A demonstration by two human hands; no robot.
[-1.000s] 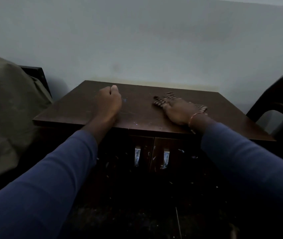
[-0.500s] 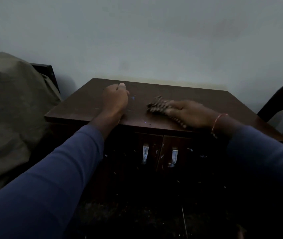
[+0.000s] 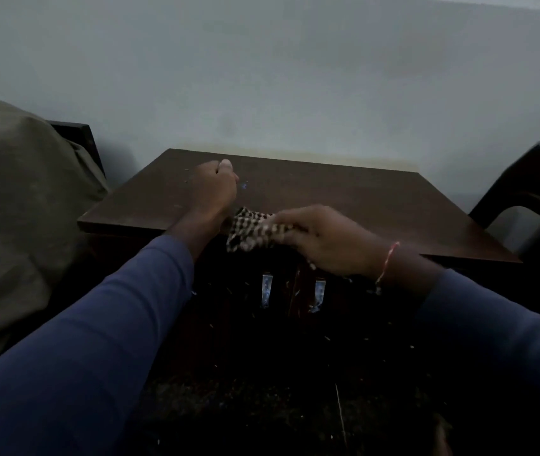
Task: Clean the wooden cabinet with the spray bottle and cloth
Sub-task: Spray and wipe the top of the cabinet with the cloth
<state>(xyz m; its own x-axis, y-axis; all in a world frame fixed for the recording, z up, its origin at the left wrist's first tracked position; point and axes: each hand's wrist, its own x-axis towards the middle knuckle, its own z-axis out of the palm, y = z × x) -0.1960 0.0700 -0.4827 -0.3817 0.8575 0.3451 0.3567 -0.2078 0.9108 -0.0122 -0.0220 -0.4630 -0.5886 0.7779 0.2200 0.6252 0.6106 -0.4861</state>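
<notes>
Checked cloth (image 3: 253,232) bunched in right hand (image 3: 324,240) at cabinet (image 3: 344,199) front edge.

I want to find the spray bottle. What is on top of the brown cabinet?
On the brown wooden cabinet top rests only the left hand, curled into a fist. The right hand holds a checked cloth at its front edge. No spray bottle shows; whatever the fist covers stays hidden.

right hand (image 3: 328,245) fingers: motion-blurred | cloth (image 3: 252,233): partly covered | cabinet front (image 3: 295,324): perhaps too dark to read
</notes>
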